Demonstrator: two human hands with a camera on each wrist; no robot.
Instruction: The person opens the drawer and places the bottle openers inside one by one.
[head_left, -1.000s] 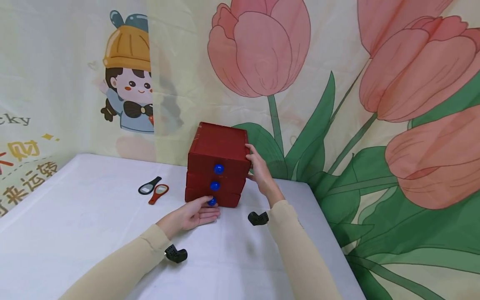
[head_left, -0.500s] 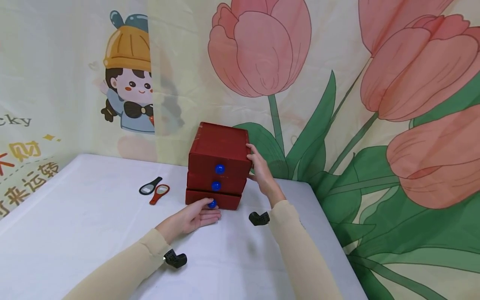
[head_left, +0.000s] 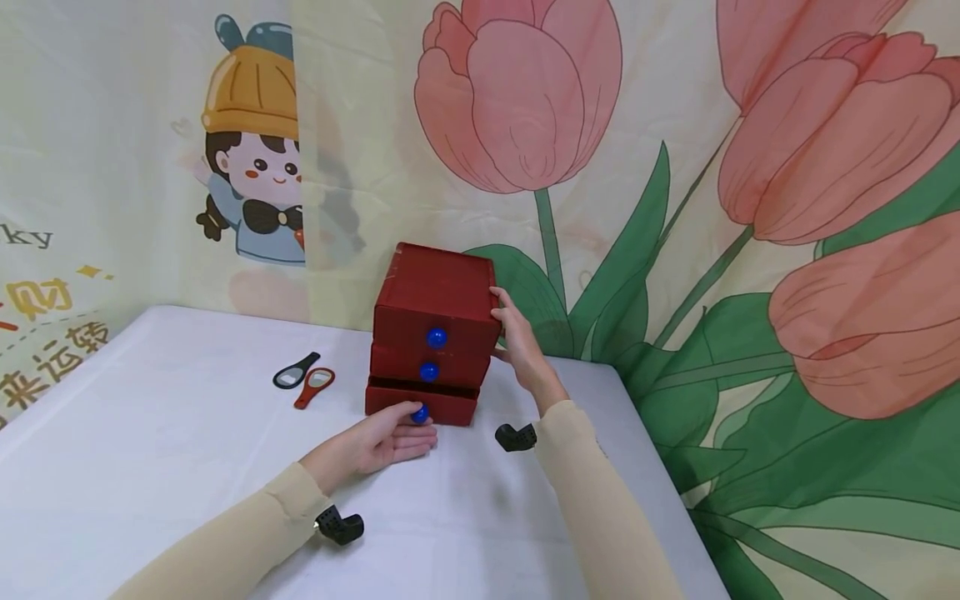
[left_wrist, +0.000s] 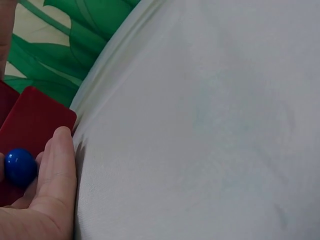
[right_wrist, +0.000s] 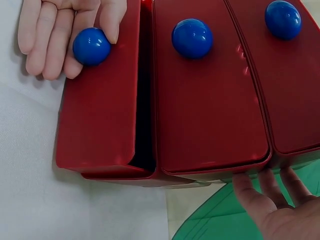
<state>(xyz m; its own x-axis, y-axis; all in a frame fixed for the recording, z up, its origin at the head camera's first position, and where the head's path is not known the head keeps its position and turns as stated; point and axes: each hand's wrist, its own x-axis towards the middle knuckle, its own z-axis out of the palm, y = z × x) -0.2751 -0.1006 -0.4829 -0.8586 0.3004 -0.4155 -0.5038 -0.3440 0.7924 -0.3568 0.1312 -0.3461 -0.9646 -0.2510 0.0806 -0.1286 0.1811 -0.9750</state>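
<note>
A red box with three stacked drawers [head_left: 438, 283] stands on the table, a round blue knob on each drawer front. The bottom drawer [head_left: 450, 407] is pulled out a little, leaving a dark gap above its front. My left hand [head_left: 378, 437] pinches the bottom blue knob [right_wrist: 91, 46] between thumb and index finger, its other fingers stretched out beneath. On the box's right side my right hand [head_left: 525, 346] rests with its fingertips against the wall, steadying contact near the upper drawers; in the right wrist view its fingers [right_wrist: 255, 197] touch that side.
Left of the box, a black-handled magnifier-like item [head_left: 297, 372] and a red one [head_left: 315, 387] lie on the white tablecloth [head_left: 187, 467]. A curtain printed with tulips [head_left: 525, 100] hangs right behind the table. Each wrist carries a small black camera.
The bottom drawer has slid out toward me from closed, with my left hand moving back along with its knob. My right hand has stayed against the box's side.
</note>
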